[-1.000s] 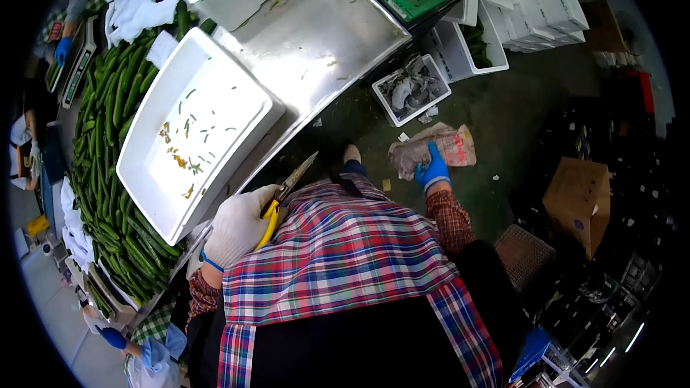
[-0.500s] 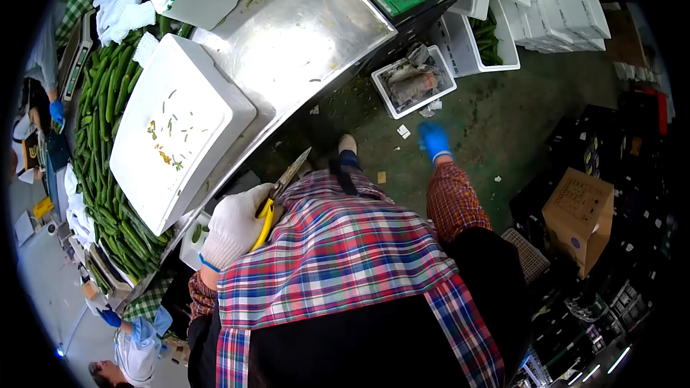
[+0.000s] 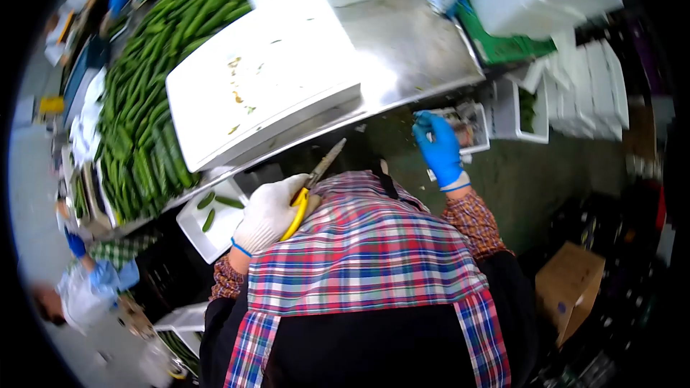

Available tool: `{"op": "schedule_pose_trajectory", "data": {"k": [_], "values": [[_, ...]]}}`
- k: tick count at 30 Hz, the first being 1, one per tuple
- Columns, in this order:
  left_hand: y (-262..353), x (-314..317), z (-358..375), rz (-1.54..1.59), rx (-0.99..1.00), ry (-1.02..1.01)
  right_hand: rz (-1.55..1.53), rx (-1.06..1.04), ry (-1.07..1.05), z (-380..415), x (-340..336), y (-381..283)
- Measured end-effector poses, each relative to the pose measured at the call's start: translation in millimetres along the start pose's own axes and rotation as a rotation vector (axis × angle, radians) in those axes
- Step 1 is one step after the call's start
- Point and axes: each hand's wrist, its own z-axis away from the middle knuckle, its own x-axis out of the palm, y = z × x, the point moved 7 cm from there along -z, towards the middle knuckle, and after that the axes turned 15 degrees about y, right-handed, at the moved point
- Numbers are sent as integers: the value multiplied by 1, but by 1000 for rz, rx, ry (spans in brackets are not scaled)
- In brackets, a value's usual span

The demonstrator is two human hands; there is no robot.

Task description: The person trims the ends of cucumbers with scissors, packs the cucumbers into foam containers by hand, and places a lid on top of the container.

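Note:
My left hand (image 3: pixel 266 217), in a white knit glove, is closed around the yellow handles of a pair of scissors (image 3: pixel 295 220). The metal blades point up and to the right in front of my apron. My right hand (image 3: pixel 438 145), in a blue glove, hovers over the floor by the table edge. Its fingers are loosely bent and apart, with nothing visible in them. A white foam box or lid (image 3: pixel 287 75), with green and orange scraps on top, lies on the steel table (image 3: pixel 392 36). Beside it is a large heap of cucumbers (image 3: pixel 140 133).
Below the table edge, a white bin (image 3: pixel 221 238) holds a few cucumbers. A small foam box (image 3: pixel 476 148) with crumpled waste stands past my right hand. Foam boxes (image 3: pixel 586 86) and a green crate (image 3: pixel 503 49) are at right, near a cardboard box (image 3: pixel 570 284). A person (image 3: pixel 86 294) works at lower left.
My view has turned, and the table now sits further right. My right hand has come up towards the table edge. The scissors remain in my left hand.

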Motion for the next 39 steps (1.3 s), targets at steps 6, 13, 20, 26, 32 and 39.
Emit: {"op": "schedule_pose_trajectory", "data": {"k": [6, 13, 20, 26, 32, 39], "values": [[-114, -6, 44, 23, -25, 134, 9, -846, -219, 2, 104, -232], [-217, 4, 86, 108, -203, 232, 641, -912, -529, -5, 232, -177], [-248, 0, 86, 165, -205, 164, 188, -714, -298, 13, 130, -238], [-258, -41, 39, 581, -63, 502, 26, -148, -226, 36, 89, -210], [-226, -81, 7, 365, -8, 571, 251, -491, -276, 58, 103, -191], [-228, -61, 21, 478, -26, 580, 348, -690, -294, 61, 59, -231]]}}
